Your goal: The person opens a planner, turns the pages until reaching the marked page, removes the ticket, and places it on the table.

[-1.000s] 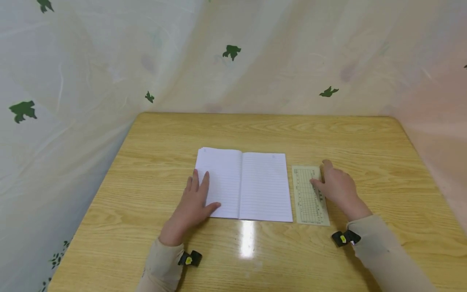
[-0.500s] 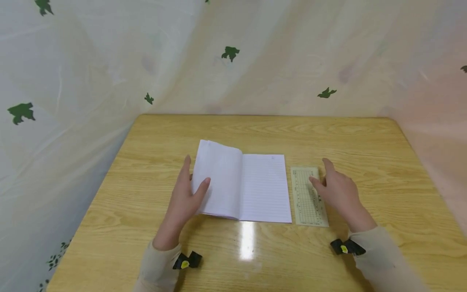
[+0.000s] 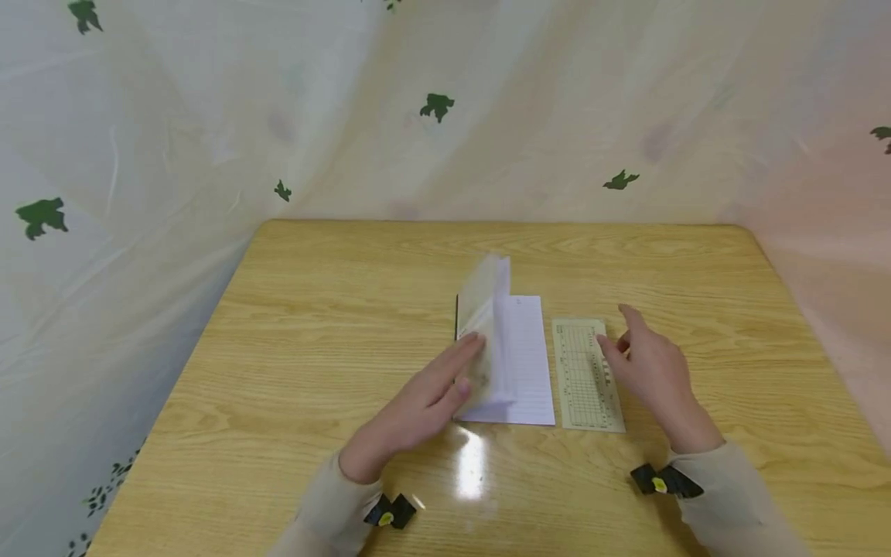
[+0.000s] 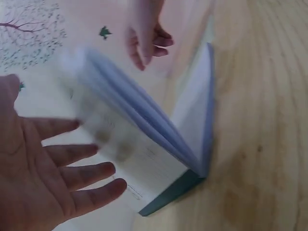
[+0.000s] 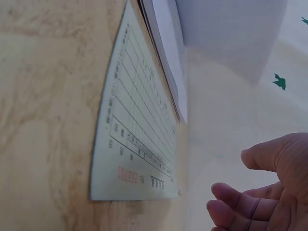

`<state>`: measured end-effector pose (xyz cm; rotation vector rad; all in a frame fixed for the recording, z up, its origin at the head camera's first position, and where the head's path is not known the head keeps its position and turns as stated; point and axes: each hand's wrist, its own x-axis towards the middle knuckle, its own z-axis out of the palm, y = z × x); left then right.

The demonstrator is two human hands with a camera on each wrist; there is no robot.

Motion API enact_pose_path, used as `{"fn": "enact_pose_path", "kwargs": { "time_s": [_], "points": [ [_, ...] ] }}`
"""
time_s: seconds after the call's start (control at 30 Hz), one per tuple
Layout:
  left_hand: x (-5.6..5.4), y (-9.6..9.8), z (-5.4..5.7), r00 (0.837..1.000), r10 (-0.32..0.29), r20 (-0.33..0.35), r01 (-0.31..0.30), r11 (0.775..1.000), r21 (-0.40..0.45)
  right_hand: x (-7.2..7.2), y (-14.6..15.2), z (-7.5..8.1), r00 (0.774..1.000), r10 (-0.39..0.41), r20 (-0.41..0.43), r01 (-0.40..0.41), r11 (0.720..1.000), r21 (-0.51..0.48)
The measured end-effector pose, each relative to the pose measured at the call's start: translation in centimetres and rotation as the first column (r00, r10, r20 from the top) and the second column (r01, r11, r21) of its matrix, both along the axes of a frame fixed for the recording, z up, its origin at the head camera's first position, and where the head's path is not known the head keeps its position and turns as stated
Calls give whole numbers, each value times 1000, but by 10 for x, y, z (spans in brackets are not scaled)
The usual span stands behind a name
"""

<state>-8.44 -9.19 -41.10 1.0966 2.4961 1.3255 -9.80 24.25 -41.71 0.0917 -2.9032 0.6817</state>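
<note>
In the head view a lined notebook (image 3: 533, 363) lies mid-table, its left half standing up and leaning toward the right page. The pale printed cover and dark green spine (image 4: 171, 195) show in the left wrist view. My left hand (image 3: 421, 398) has its fingers straight against the outside of that cover in the head view. Right of the notebook lies a pale yellow printed form (image 3: 581, 394) with a ruled grid and a red number. Over its right edge hovers my right hand (image 3: 650, 371), fingers loosely bent and holding nothing, apart from the paper in the right wrist view.
Both things lie on a wood-grain table (image 3: 278, 325). A pale curtain (image 3: 529, 100) with green bird shapes hangs behind and beside it. Black straps with cameras (image 3: 390, 512) sit at both sleeves.
My left hand has lifted the notebook's left half off the table and swung it rightward, going from lying on the page to pushing the cover. The right hand has barely moved.
</note>
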Motion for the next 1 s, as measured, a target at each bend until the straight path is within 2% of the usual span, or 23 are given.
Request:
{"fn": "enact_pose_path", "kwargs": {
  "time_s": [0.03,0.1,0.23,0.37,0.5,0.67,0.73,0.87,1.0],
  "points": [
    [-1,2,-3,1000,-23,-5,22,997,-80,0,0,-1,1000,4,-13,-4,1000,-3],
    [-2,7,-9,998,-67,-5,64,973,-221,1,-1,-2,999,12,-37,-12,1000,-8],
    [-3,14,-17,992,-124,-23,101,889,-447,3,-2,-4,998,17,-67,-17,1000,-12],
    [-1,18,-19,988,-151,-32,105,811,-576,3,-2,-4,998,14,-57,-15,1000,-23],
    [-1,20,-24,989,-144,-32,94,783,-615,4,-2,-4,998,16,-65,-19,999,-40],
    [-1,20,-26,991,-131,-36,81,783,-617,5,-3,-6,996,8,-86,-15,997,-72],
    [-2,19,-27,992,-121,-33,77,793,-604,5,-3,-6,996,1,-91,-8,997,-78],
    [-3,16,-31,995,-86,-44,48,835,-548,5,-6,-8,994,-13,-105,5,997,-76],
    [-4,9,-35,995,-6,-101,-41,892,-450,6,-9,-12,990,-7,-142,-2,998,-62]
  ]
}}
